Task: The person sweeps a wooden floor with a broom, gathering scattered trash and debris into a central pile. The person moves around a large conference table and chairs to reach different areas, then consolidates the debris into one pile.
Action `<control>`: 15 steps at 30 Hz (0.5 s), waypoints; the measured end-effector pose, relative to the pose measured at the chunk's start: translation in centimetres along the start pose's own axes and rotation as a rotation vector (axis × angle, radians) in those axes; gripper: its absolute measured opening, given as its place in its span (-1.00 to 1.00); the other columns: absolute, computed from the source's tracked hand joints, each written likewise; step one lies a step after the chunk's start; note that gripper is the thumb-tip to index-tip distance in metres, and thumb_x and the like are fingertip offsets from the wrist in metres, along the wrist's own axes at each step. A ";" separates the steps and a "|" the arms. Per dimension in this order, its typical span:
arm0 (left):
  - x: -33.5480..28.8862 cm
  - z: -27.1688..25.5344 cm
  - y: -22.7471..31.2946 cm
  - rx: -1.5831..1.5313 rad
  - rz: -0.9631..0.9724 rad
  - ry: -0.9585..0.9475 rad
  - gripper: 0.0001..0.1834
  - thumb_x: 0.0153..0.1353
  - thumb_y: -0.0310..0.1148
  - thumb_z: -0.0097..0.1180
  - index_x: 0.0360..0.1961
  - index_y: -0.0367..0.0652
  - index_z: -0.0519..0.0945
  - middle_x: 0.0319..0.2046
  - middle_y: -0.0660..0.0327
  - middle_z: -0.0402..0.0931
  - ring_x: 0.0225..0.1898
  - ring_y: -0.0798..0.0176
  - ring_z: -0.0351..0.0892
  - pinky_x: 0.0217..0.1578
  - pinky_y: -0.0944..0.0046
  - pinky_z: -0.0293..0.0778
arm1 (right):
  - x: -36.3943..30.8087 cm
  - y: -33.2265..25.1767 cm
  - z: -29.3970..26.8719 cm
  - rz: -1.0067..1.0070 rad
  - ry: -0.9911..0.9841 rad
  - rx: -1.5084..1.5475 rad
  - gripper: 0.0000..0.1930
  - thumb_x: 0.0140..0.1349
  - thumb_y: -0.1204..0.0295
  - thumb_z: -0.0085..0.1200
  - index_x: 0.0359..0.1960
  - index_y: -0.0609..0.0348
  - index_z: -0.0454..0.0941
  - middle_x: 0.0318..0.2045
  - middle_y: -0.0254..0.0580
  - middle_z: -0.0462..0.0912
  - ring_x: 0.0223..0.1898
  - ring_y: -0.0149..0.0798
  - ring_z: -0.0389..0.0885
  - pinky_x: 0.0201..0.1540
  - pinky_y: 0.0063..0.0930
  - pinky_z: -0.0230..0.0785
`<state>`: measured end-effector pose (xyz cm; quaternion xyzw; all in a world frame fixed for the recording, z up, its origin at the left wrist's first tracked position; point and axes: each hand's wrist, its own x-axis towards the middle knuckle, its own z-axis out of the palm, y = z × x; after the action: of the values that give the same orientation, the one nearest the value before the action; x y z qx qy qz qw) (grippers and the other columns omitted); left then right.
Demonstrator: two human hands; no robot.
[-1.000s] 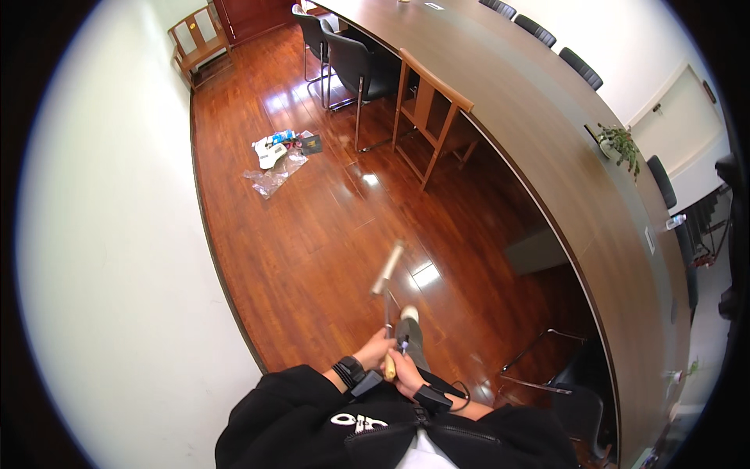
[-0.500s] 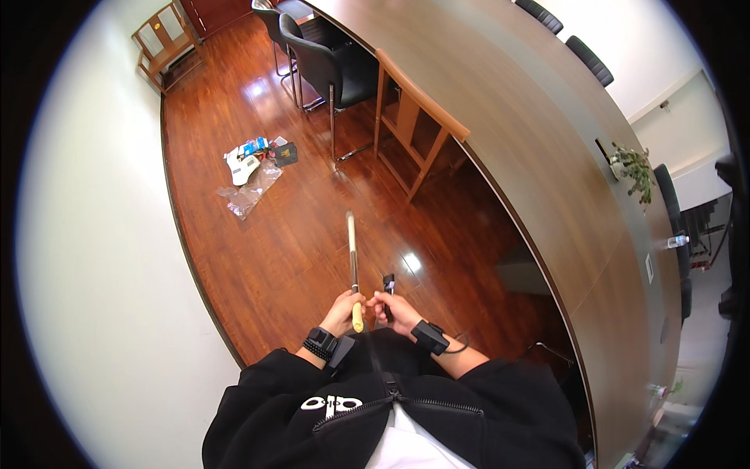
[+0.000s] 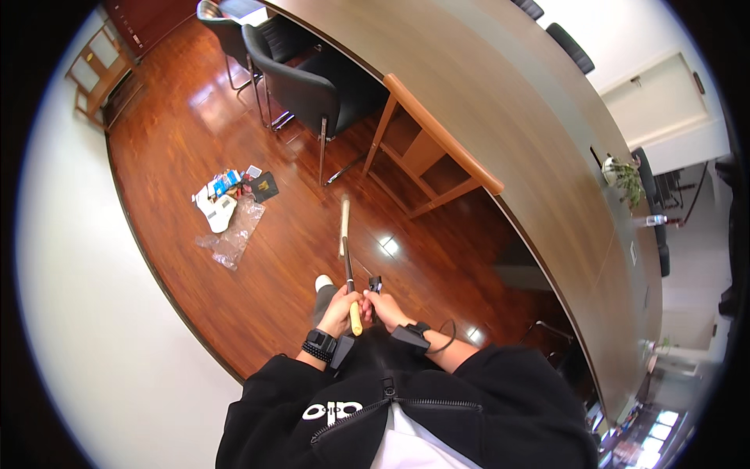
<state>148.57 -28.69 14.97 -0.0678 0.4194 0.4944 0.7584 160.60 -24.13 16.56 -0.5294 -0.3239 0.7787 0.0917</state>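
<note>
My left hand [image 3: 336, 314] is wrapped round a long, thin stick [image 3: 346, 238] with a yellow butt end, a dark middle and a pale far part. The stick points away from me over the floor; its exact kind I cannot make out. Close beside it, my right hand [image 3: 385, 308] is closed on a small black object [image 3: 375, 284], whose blocky top shows above the fingers. The two hands nearly meet. Black bands with small boxes sit on both wrists.
A pile of packaging [image 3: 223, 203] and clear plastic [image 3: 238, 238] lies on the wooden floor [image 3: 273, 313] ahead left. Black chairs [image 3: 308, 78] and a wooden chair [image 3: 430, 152] stand along the long curved table [image 3: 539, 148] on the right. A white wall [image 3: 86, 258] runs along the left.
My view has moved forward and turned, so the pile and chairs look nearer. A white shoe now shows beyond my left hand. Both hands keep their holds.
</note>
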 end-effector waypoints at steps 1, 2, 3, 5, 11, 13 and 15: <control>0.4 -0.4 1.4 0.011 0.001 0.003 -0.85 -0.02 -0.55 -0.19 -0.43 -0.14 0.14 -0.68 0.19 0.30 -0.73 0.30 0.31 -0.74 0.38 0.31 | 1.1 -1.0 0.3 -0.013 -0.006 0.024 -0.75 0.12 0.30 -0.23 -0.52 0.24 0.36 -0.77 -0.35 0.32 -0.72 -0.46 0.27 -0.69 -0.61 0.13; 0.6 -0.6 2.3 -0.009 0.061 -0.048 -0.85 -0.03 -0.55 -0.18 -0.44 -0.14 0.15 -0.68 0.20 0.30 -0.72 0.31 0.31 -0.73 0.40 0.31 | 2.0 -1.8 0.5 -0.075 0.039 0.055 -0.75 0.11 0.30 -0.23 -0.49 0.25 0.36 -0.77 -0.35 0.31 -0.73 -0.46 0.26 -0.70 -0.60 0.13; 0.6 -0.8 2.9 0.018 0.050 -0.018 -0.85 -0.04 -0.56 -0.15 -0.47 -0.14 0.17 -0.67 0.22 0.30 -0.71 0.34 0.31 -0.70 0.45 0.31 | 2.9 -2.6 0.3 -0.105 0.072 0.111 -0.79 0.10 0.35 -0.23 -0.33 0.23 0.31 -0.78 -0.34 0.30 -0.77 -0.46 0.24 -0.73 -0.61 0.12; 1.0 -1.0 3.8 0.024 -0.013 0.078 -0.86 -0.05 -0.56 -0.15 -0.47 -0.14 0.18 -0.66 0.22 0.30 -0.71 0.35 0.31 -0.71 0.44 0.31 | 4.7 -4.6 -0.7 -0.179 0.134 0.341 -0.83 0.07 0.46 -0.23 -0.27 0.11 0.25 -0.80 -0.29 0.32 -0.84 -0.41 0.25 -0.83 -0.57 0.07; 1.4 0.6 9.4 0.124 -0.090 0.095 -0.90 -0.02 -0.50 -0.14 -0.46 -0.15 0.22 -0.68 0.21 0.32 -0.72 0.36 0.31 -0.72 0.45 0.30 | 12.5 -16.1 -7.9 -0.447 0.211 1.194 -0.88 -0.05 0.42 0.01 -0.43 -0.03 0.37 -0.61 -0.39 0.45 -0.77 -0.52 0.25 -0.77 -0.67 0.07; 1.5 2.4 12.1 0.144 -0.063 -0.029 -0.89 0.01 -0.40 -0.11 -0.45 -0.15 0.26 -0.68 0.20 0.36 -0.73 0.37 0.32 -0.74 0.46 0.28 | 13.8 -18.8 -10.3 -0.558 0.242 1.232 -0.87 -0.06 0.33 0.06 -0.60 -0.02 0.36 -0.64 -0.42 0.47 -0.83 -0.54 0.16 -0.78 -0.67 0.03; 2.0 5.0 14.1 0.108 -0.085 0.000 -0.88 0.00 -0.34 -0.07 -0.47 -0.12 0.30 -0.65 0.20 0.36 -0.71 0.38 0.29 -0.73 0.47 0.24 | 14.1 -20.6 -12.3 -0.573 0.356 1.298 -0.80 -0.06 0.25 0.07 -0.57 0.02 0.34 -0.62 -0.43 0.45 -0.81 -0.54 0.16 -0.78 -0.68 -0.01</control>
<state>140.34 -17.66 21.19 -0.0443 0.4420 0.4385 0.7812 161.32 3.70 15.33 -0.3817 0.0968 0.6614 0.6384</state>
